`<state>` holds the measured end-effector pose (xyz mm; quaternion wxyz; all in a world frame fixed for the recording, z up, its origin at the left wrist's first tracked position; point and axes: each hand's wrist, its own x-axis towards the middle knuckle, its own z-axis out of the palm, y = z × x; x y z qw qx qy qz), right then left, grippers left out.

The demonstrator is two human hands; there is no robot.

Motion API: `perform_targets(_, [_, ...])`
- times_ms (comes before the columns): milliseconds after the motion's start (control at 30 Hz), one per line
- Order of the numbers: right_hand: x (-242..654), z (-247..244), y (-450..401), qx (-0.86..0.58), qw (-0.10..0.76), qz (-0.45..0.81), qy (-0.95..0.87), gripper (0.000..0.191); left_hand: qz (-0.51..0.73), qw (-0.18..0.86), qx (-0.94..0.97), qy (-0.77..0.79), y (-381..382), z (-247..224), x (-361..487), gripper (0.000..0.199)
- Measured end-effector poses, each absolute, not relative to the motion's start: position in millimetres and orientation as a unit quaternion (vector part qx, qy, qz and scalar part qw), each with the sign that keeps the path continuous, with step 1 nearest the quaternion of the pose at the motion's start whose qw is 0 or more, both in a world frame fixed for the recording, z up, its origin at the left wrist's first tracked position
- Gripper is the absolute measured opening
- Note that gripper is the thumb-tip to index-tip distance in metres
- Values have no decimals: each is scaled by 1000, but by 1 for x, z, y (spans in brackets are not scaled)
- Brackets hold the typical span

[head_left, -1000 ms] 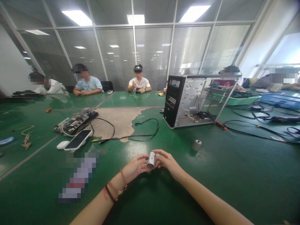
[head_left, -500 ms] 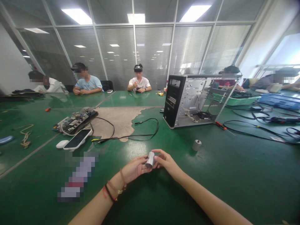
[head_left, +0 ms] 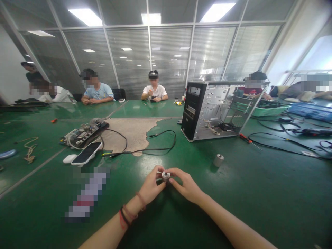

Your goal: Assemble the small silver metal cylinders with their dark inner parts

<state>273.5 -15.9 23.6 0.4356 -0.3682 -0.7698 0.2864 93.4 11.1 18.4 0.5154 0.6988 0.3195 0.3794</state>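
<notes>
A small silvery metal cylinder (head_left: 166, 177) stands roughly upright between my hands, its round end with a dark centre facing up. My left hand (head_left: 153, 183) grips it from the left with curved fingers. From the right, the fingertips of my right hand (head_left: 183, 183) close on the same cylinder. Another metal cylinder (head_left: 219, 160) stands on the green table (head_left: 249, 193), to the right of my hands and beyond them.
An open computer case (head_left: 193, 112) stands behind, with a screwdriver (head_left: 245, 138) and cables beside it. At left lie a circuit assembly (head_left: 84, 135), a phone (head_left: 86, 153) and a white case (head_left: 70, 158). Several people sit around the table.
The cylinder in my hands has turned from tilted to nearly upright. My left hand has shifted from under it to its side. A standing person has appeared at the far left.
</notes>
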Motion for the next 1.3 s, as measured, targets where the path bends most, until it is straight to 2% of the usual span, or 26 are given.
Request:
perform_targets(200, [276, 17, -15, -395, 440, 266, -761, 36, 366, 447, 745, 333, 9, 23, 93, 30])
perform_targets(433, [273, 15, -13, -406, 427, 243, -771, 27, 353, 412, 762, 353, 8, 20, 93, 27])
perform_targets(600, [267, 13, -11, -410, 448, 220, -763, 23, 351, 389, 767, 371, 8, 21, 93, 26])
perform_targets(967, [255, 16, -12, -404, 473, 242, -745, 15, 366, 413, 756, 353, 10, 20, 91, 45])
perform_targets(1300, [256, 21, -13, -412, 472, 245, -740, 11, 357, 418, 763, 340, 13, 30, 82, 32])
